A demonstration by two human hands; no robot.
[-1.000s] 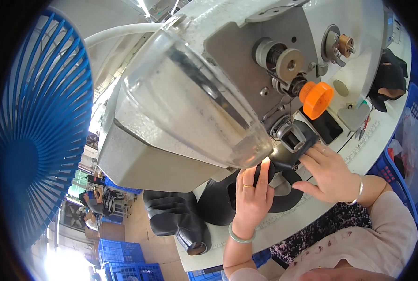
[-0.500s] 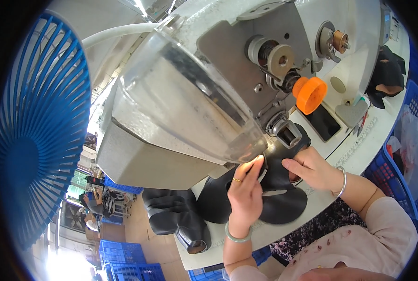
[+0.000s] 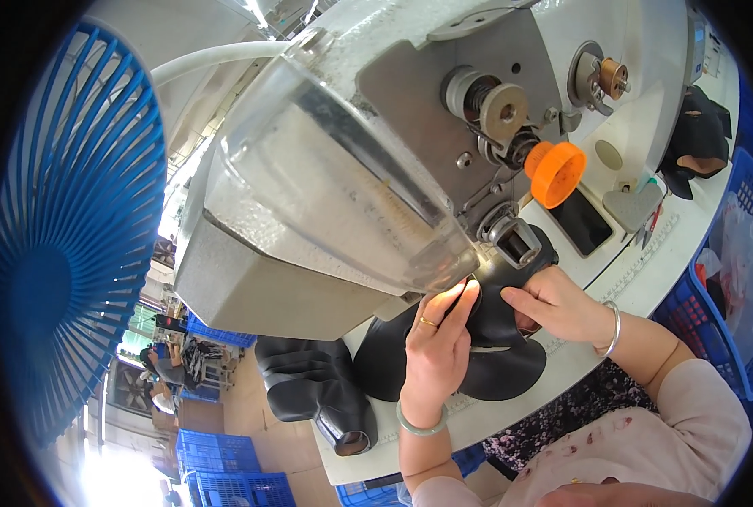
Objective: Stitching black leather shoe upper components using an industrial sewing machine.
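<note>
A black, leather-like shoe upper (image 3: 503, 372) lies under the head of a sewing machine (image 3: 486, 110) with an orange knob (image 3: 558, 173). My left hand (image 3: 435, 351) has its index and middle fingers stretched up to the lit spot under the clear guard, at the upper's edge; its thumb is hidden. On the right, my right hand (image 3: 558, 308) grips the upper, thumb on top and the other fingers curled beneath. The needle and the exact stitching point are hidden behind the guard (image 3: 351, 177) and my left fingers.
More black uppers (image 3: 317, 389) are piled at the table's left edge, and another (image 3: 697, 139) lies far right. A phone (image 3: 581, 221) and red-handled snips (image 3: 649, 228) lie behind my right hand. Blue crates (image 3: 744, 338) stand at right; a blue fan (image 3: 81, 237) is close on the left.
The upper has turned slightly and its gap between my hands has narrowed. My right hand has shifted a little left; my left fingers stay near the guard.
</note>
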